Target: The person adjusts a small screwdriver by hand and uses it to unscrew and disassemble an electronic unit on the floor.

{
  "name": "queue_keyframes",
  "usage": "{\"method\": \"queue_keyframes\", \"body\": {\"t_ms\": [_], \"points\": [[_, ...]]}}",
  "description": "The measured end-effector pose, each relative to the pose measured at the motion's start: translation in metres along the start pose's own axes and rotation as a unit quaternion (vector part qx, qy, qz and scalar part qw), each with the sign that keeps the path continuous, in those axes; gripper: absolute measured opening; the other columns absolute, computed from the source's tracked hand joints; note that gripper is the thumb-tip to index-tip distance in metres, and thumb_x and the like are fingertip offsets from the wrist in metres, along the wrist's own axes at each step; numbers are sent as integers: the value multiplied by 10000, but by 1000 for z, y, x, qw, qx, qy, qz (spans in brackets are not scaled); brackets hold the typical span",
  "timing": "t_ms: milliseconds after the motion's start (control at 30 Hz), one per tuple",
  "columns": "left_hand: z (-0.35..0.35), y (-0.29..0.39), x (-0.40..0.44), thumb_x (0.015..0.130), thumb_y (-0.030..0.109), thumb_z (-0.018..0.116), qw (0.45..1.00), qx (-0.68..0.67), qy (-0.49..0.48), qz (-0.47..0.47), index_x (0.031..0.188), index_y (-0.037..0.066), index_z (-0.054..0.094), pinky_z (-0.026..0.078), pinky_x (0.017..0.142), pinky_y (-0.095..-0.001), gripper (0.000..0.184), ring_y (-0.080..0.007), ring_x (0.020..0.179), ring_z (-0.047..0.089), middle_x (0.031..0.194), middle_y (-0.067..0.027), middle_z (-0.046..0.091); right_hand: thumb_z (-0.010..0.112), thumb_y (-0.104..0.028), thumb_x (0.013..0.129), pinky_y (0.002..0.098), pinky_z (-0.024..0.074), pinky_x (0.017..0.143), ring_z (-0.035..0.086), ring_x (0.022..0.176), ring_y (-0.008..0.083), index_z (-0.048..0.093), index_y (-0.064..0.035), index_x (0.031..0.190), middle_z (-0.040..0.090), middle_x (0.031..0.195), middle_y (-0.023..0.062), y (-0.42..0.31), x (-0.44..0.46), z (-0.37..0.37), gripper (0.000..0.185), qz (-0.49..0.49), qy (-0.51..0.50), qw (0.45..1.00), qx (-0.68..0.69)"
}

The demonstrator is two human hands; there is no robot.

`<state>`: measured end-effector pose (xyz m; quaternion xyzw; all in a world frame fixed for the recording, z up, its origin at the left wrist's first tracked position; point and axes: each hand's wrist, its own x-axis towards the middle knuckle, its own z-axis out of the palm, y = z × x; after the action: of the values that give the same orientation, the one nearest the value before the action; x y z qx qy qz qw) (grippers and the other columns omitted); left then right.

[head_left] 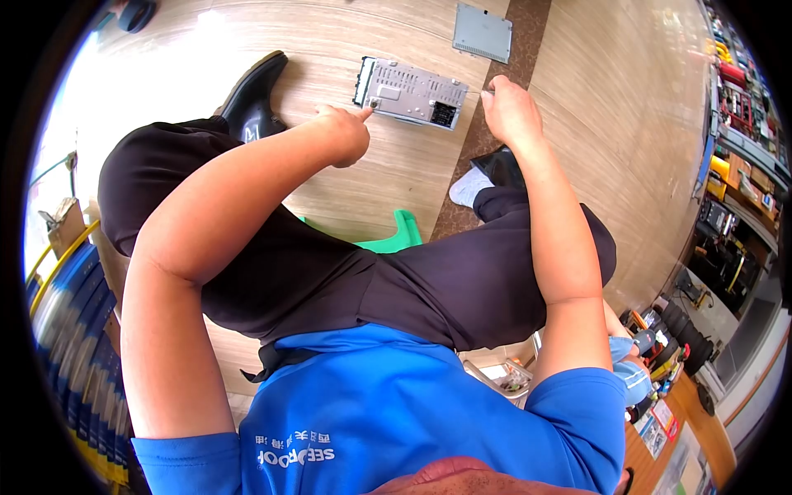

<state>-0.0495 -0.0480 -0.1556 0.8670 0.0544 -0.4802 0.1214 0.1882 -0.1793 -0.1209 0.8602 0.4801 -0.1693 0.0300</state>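
Observation:
A silver metal box with slotted vents, which looks like a car stereo point(404, 87), lies on the floor in front of me. A black connector block point(444, 114) sits at its right end. My left hand point(342, 132) has its index finger stretched out to the left end of the stereo, the other fingers partly curled, holding nothing. At the opposite end, my right hand point(505, 107) pinches a thin rod-like tool point(476, 91) that points at the stereo's edge. The tool's exact kind is too fine to tell. Beyond them lies a flat grey metal cover point(482, 35).
Beneath me is a green plastic stool point(398, 235). My black boot point(256, 99) is left of the stereo. Crowded shelves point(747, 157) line the right side, a wooden table point(693, 425) is lower right, and blue-and-yellow stacked items point(74, 330) stand at left. Another person's leg point(631, 375) shows behind my right arm.

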Motion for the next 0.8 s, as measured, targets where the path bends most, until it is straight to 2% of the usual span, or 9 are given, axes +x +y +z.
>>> {"method": "queue_keyframes", "body": {"t_ms": [233,667,733,800], "points": [[0,0,-1,929,316,699,1000,-4,3,-1,1381,95,586,503,997,-489,516,-341,1307,557,1683,-111,188,640,-174,918,502,515,907,654,1054,418,583,8,1150,687,1077,246,1,-1,0,300,0,7,1000,-5],[-2,0,-2,920,283,700,1000,-6,5,-4,1364,96,599,503,991,-494,492,-342,1282,579,1679,-103,204,646,-183,918,493,522,899,662,1038,414,601,7,1132,691,1081,247,2,-1,-1,291,20,5,1000,-7],[0,-1,0,920,284,701,1000,-6,7,-4,1366,95,597,502,992,-494,494,-342,1280,581,1680,-102,202,609,-178,897,524,539,865,679,958,446,580,31,1005,689,981,291,3,-2,-3,237,-15,44,999,-5],[-1,-1,0,923,292,700,1000,-11,2,-1,1369,94,593,502,993,-496,499,-341,1282,580,1682,-101,196,602,-177,898,525,539,865,679,956,447,579,30,1003,690,981,291,2,-2,-3,233,-16,44,999,-6]]}}
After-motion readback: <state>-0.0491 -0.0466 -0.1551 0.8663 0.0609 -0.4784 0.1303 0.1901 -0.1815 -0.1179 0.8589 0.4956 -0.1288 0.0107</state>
